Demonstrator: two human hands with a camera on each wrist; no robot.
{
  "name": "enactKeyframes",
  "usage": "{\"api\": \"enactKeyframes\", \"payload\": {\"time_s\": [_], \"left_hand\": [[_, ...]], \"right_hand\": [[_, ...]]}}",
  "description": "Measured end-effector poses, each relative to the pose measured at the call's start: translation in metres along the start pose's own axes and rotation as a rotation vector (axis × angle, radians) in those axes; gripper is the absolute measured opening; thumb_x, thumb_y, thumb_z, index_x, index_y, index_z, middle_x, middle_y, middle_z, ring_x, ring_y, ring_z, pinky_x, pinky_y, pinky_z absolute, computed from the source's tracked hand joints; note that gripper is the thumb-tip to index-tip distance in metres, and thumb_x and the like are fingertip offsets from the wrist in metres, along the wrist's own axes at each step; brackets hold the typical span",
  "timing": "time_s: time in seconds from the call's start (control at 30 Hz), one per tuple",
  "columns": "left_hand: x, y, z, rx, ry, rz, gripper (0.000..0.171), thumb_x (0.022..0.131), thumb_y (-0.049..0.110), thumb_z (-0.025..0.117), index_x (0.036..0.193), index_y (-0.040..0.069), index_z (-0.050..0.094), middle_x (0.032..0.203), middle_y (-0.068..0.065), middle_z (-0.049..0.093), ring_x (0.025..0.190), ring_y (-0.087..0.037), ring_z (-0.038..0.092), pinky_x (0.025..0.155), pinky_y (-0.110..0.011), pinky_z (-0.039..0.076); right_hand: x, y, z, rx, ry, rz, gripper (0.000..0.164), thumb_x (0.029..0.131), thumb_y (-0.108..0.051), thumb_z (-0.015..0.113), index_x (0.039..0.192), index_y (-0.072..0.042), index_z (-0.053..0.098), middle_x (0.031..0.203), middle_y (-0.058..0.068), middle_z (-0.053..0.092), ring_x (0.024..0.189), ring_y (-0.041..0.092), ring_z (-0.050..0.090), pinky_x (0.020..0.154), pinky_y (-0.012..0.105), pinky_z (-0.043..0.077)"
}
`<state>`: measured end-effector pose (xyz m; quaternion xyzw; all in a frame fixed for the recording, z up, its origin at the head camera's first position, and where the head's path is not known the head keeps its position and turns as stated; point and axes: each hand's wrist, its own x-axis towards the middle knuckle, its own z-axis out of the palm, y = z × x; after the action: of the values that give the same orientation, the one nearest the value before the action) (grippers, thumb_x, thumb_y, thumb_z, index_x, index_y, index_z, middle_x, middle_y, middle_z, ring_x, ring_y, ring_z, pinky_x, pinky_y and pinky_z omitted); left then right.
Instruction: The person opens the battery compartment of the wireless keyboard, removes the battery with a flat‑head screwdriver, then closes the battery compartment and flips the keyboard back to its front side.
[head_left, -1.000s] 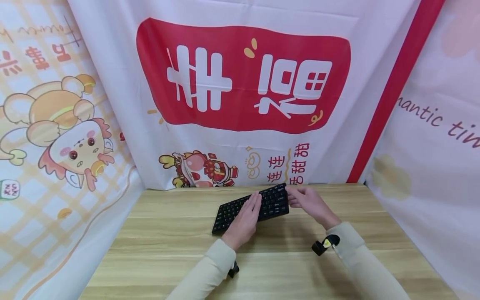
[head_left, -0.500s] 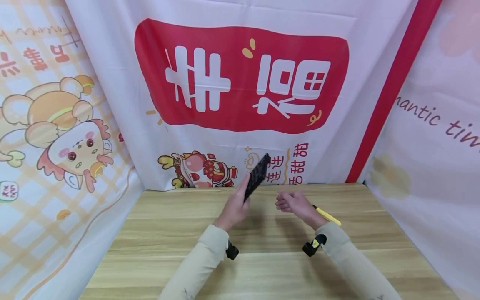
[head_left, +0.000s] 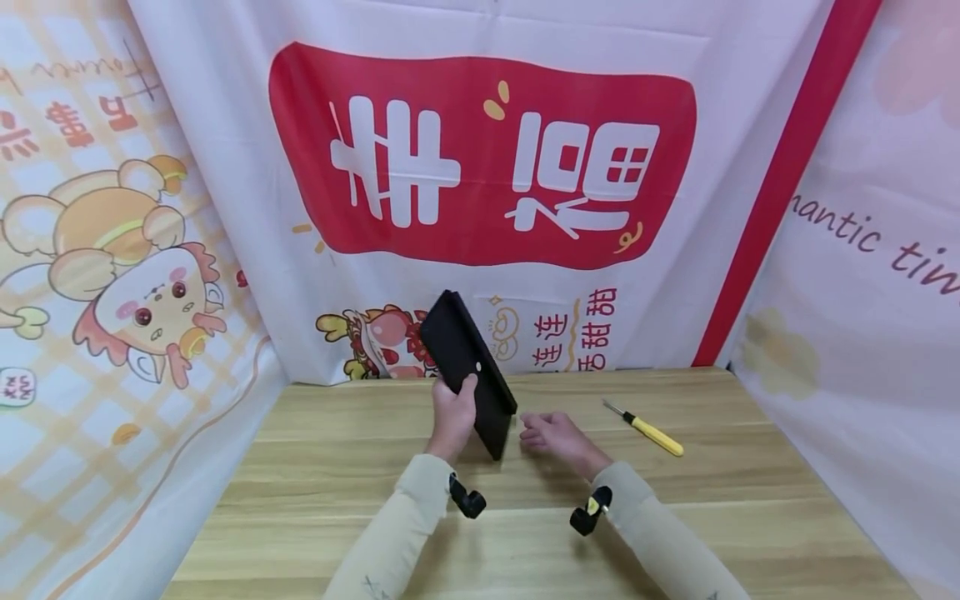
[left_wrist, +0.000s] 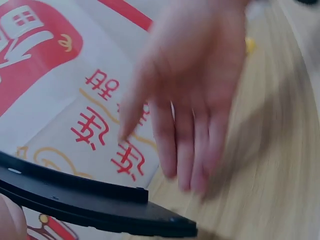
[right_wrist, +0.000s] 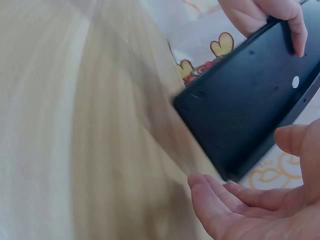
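Observation:
A black keyboard (head_left: 456, 337) stands tilted above the table in the head view, its underside turned toward me. My left hand (head_left: 452, 417) grips it, the thumb lying across the underside beside a small white dot. Just right of the keyboard's lower end is my right hand (head_left: 558, 437), holding nothing. In the right wrist view, the right hand's fingers (right_wrist: 220, 205) are spread from the thumb and relaxed, close below a corner of the keyboard (right_wrist: 235, 100). The left wrist view catches the keyboard edge-on (left_wrist: 90, 200), with the right hand (left_wrist: 195, 90) blurred beyond it. The keys are hidden.
A screwdriver (head_left: 651, 432) with a yellow handle and black collar lies on the wooden table (head_left: 337, 500), right of my right hand. Printed cloth (head_left: 487, 208) hangs behind the table's back edge, and more cloth rises along the left and right sides.
My left hand has lifted the keyboard and flipped it, so the underside faces me instead of the keys. The right hand has come off its right end and moved left, uncovering the screwdriver.

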<state>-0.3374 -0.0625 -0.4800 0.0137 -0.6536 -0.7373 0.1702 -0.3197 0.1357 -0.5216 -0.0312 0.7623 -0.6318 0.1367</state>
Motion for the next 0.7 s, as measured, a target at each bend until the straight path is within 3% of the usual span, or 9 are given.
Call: {"api": "enactKeyframes", "payload": {"time_s": [0.17, 0.27, 0.37, 0.47, 0.6, 0.7], "left_hand": [[-0.003, -0.003, 0.005, -0.313, 0.118, -0.11, 0.053, 0.097, 0.003, 0.062, 0.146, -0.005, 0.044, 0.146, -0.022, 0.058, 0.133, -0.03, 0.059, 0.117, -0.042, 0.049], [-0.005, -0.006, 0.007, -0.458, 0.171, -0.187, 0.056, 0.097, 0.001, 0.061, 0.147, -0.003, 0.036, 0.147, -0.018, 0.054, 0.13, -0.026, 0.057, 0.111, -0.032, 0.051], [-0.008, -0.011, 0.007, -0.527, 0.199, -0.219, 0.057, 0.097, 0.001, 0.061, 0.146, -0.002, 0.032, 0.146, -0.014, 0.051, 0.127, -0.023, 0.056, 0.103, -0.024, 0.053], [-0.009, -0.015, 0.005, -0.577, 0.203, -0.227, 0.064, 0.096, -0.002, 0.06, 0.15, -0.003, 0.026, 0.153, -0.015, 0.046, 0.134, -0.025, 0.052, 0.108, -0.026, 0.051], [-0.006, -0.015, -0.002, -0.645, 0.185, -0.234, 0.074, 0.095, -0.006, 0.057, 0.157, -0.001, 0.016, 0.166, -0.018, 0.032, 0.149, -0.029, 0.041, 0.122, -0.034, 0.042], [-0.001, -0.013, -0.012, -0.711, 0.156, -0.192, 0.076, 0.098, -0.009, 0.051, 0.163, -0.001, 0.012, 0.171, -0.021, 0.026, 0.157, -0.031, 0.034, 0.127, -0.037, 0.039]], "right_hand": [[0.004, 0.01, 0.015, 0.209, 0.018, 0.046, 0.046, 0.11, -0.028, 0.056, 0.127, 0.015, 0.056, 0.099, 0.019, 0.071, 0.091, 0.022, 0.073, 0.091, 0.036, 0.064], [0.004, 0.016, 0.018, 0.369, -0.003, 0.06, 0.035, 0.111, -0.027, 0.055, 0.123, 0.007, 0.054, 0.094, 0.004, 0.065, 0.086, 0.011, 0.066, 0.082, 0.027, 0.061], [0.004, 0.021, 0.017, 0.503, -0.011, 0.055, 0.031, 0.111, -0.022, 0.055, 0.126, 0.006, 0.055, 0.096, 0.0, 0.07, 0.089, 0.01, 0.068, 0.08, 0.024, 0.06], [0.004, 0.024, 0.016, 0.598, 0.035, 0.047, 0.028, 0.11, -0.017, 0.057, 0.127, 0.005, 0.058, 0.096, -0.002, 0.074, 0.088, 0.009, 0.071, 0.079, 0.022, 0.061], [0.001, 0.022, 0.005, 0.624, 0.116, 0.05, 0.016, 0.108, -0.017, 0.061, 0.113, -0.002, 0.064, 0.086, -0.005, 0.072, 0.076, 0.005, 0.066, 0.069, 0.017, 0.057], [-0.003, 0.018, -0.011, 0.602, 0.136, 0.053, 0.013, 0.108, -0.018, 0.061, 0.109, -0.006, 0.065, 0.082, -0.006, 0.071, 0.071, 0.003, 0.063, 0.063, 0.015, 0.054]]}}
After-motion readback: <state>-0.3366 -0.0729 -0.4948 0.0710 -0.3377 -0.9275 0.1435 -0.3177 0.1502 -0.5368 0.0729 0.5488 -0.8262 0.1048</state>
